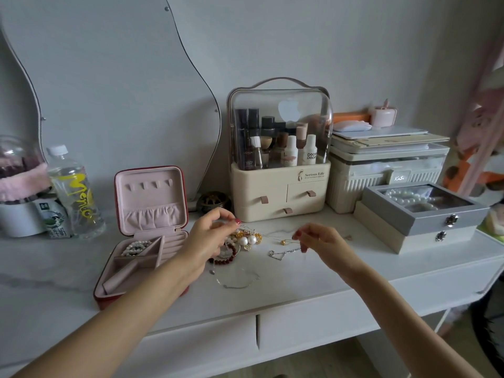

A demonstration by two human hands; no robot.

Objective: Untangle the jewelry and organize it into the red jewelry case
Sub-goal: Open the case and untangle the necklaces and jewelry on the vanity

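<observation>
Legible markings, dressing bench

Cream cosmetics organiser [281, 192], centre frame: "Serious Life" on its front. White bottle [310, 153] inside it: "poom poom". Dark tube [248, 152] inside: "L'OREAL", faint. Clear water bottle [75, 192], left: yellow "Meno"-like lettering. Ribbed white box [381, 181], right: small script label, unclear.

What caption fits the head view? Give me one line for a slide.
Both hands, left hand and right hand, pinch a thin chain above tangled jewelry beside the open red jewelry case.

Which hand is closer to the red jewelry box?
Left. The left hand hovers just right of the red jewelry case; the right hand is farther right, beyond the jewelry pile.
</observation>
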